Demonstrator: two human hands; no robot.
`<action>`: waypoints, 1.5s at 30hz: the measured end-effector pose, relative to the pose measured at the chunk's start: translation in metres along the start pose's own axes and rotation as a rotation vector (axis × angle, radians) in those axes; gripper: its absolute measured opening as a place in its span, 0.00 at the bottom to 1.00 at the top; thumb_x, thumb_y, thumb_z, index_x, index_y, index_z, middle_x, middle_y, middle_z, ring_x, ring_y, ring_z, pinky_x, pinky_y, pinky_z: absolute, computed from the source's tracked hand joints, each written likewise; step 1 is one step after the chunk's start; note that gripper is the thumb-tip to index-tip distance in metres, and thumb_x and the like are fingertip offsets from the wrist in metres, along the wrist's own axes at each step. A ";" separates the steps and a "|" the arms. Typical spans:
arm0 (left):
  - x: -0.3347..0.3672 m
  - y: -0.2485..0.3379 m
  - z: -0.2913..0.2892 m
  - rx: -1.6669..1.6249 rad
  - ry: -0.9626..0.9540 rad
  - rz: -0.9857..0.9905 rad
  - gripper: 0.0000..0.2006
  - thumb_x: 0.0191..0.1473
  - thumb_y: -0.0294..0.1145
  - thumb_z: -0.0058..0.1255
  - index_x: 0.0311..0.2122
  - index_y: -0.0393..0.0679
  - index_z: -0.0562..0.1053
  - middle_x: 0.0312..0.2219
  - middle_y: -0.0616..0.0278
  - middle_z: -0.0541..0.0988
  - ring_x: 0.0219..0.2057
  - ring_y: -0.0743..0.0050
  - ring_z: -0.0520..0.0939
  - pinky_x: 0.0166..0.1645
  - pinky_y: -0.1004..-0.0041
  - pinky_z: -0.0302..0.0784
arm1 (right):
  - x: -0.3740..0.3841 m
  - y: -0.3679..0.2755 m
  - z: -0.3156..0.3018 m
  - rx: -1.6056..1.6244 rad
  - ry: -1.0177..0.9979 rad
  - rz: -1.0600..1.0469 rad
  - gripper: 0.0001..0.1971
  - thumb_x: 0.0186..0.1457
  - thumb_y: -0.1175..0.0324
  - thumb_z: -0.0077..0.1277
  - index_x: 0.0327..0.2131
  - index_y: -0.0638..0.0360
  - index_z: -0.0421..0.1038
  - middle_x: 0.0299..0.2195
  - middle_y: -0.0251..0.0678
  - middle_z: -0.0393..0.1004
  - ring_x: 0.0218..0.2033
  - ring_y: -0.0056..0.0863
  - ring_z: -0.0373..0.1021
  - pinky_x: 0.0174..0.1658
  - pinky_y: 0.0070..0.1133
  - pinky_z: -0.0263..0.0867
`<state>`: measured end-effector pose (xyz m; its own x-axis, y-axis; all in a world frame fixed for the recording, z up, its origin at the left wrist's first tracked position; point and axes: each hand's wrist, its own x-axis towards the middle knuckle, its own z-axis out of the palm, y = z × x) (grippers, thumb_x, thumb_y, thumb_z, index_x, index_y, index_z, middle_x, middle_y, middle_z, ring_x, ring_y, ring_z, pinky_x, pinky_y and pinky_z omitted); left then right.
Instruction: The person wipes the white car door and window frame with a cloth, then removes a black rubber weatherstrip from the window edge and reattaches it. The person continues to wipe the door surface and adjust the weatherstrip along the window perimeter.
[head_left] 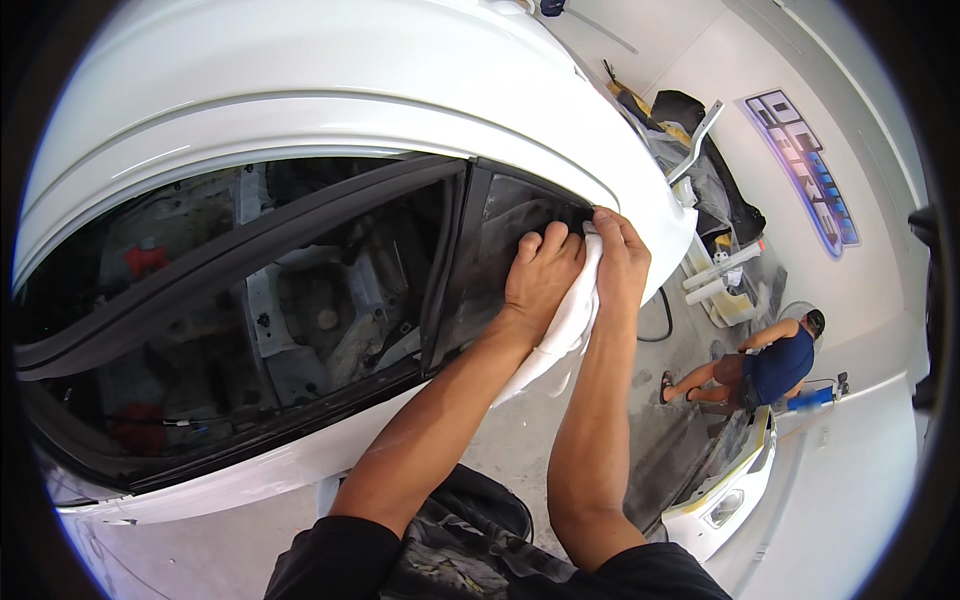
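Both my arms reach up to the rear quarter window of a white car. A white cloth hangs down between my wrists, its top bunched at the window's far right corner. My right hand is closed on the cloth there, with its fingertips at the black window trim. Beside it on the left, my left hand lies over the dark glass with its fingers bent and closed on the cloth's edge. The tips of the left fingers are partly hidden.
A stripped interior shows through the door window. At the right, a person in a dark blue top bends near a white bumper. Car parts and plastic sheeting stand by the wall; a hose lies on the floor.
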<state>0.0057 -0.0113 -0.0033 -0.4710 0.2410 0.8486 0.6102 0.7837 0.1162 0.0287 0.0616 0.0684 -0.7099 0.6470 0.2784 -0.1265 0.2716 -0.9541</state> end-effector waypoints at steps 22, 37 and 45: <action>0.000 0.001 0.007 0.018 0.030 -0.016 0.07 0.50 0.44 0.50 0.27 0.59 0.77 0.26 0.78 0.75 0.42 0.76 0.67 0.48 0.65 0.54 | 0.018 0.003 0.005 -0.115 0.031 -0.009 0.10 0.51 0.66 0.59 0.31 0.65 0.81 0.27 0.32 0.78 0.29 0.19 0.70 0.36 0.16 0.65; 0.002 0.003 0.003 0.027 0.004 -0.031 0.06 0.50 0.42 0.51 0.28 0.57 0.77 0.26 0.77 0.74 0.42 0.75 0.68 0.47 0.64 0.55 | 0.024 0.007 -0.002 -0.106 -0.044 0.032 0.10 0.54 0.68 0.56 0.36 0.65 0.80 0.31 0.31 0.79 0.32 0.20 0.71 0.39 0.16 0.65; 0.003 0.004 0.004 0.060 0.023 -0.019 0.06 0.48 0.42 0.52 0.27 0.57 0.77 0.25 0.78 0.75 0.41 0.75 0.69 0.47 0.64 0.55 | 0.029 0.014 -0.010 0.035 -0.121 0.050 0.11 0.54 0.69 0.56 0.39 0.64 0.79 0.31 0.32 0.79 0.32 0.19 0.72 0.39 0.14 0.66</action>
<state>0.0045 -0.0050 -0.0020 -0.4671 0.2132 0.8581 0.5614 0.8213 0.1015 0.0127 0.0911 0.0644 -0.7939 0.5680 0.2171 -0.1119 0.2145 -0.9703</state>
